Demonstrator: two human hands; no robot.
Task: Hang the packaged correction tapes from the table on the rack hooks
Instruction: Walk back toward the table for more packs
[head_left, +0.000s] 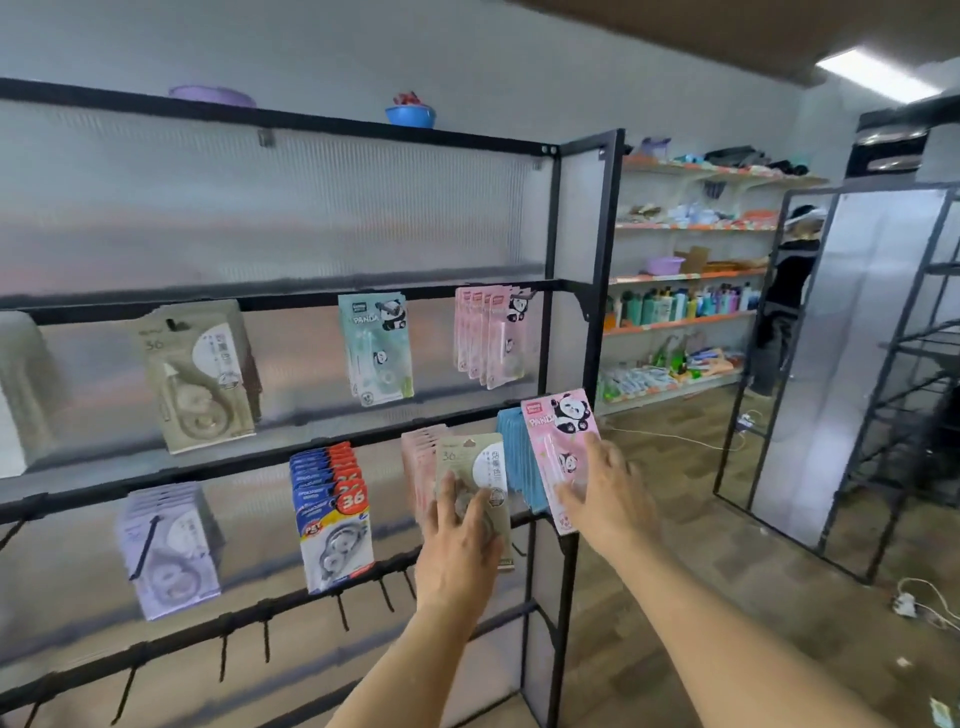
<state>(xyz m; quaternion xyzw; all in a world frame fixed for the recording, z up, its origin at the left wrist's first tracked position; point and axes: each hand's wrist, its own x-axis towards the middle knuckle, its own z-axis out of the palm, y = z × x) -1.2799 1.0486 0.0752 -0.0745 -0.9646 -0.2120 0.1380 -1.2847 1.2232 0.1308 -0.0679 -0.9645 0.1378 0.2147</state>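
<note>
My left hand (457, 551) grips a beige correction tape pack (478, 467) in front of the pink packs (421, 467) on the rack's third row. My right hand (608, 488) holds a pink panda pack (558, 431) by its lower half, just right of a stack of blue packs (514, 457). The black rack (550, 343) carries more hung packs: beige ones (200, 374), a mint panda pack (376, 348), pink panda packs (491, 335), blue-and-red packs (332, 514) and lilac packs (169, 545). Empty black hooks (340, 610) line the lowest bar.
To the right, a second black rack (893, 374) with a shiny panel stands on the brown floor. A person (784, 306) stands by store shelves (685, 322) at the back. A white power strip and cables (906, 605) lie on the floor.
</note>
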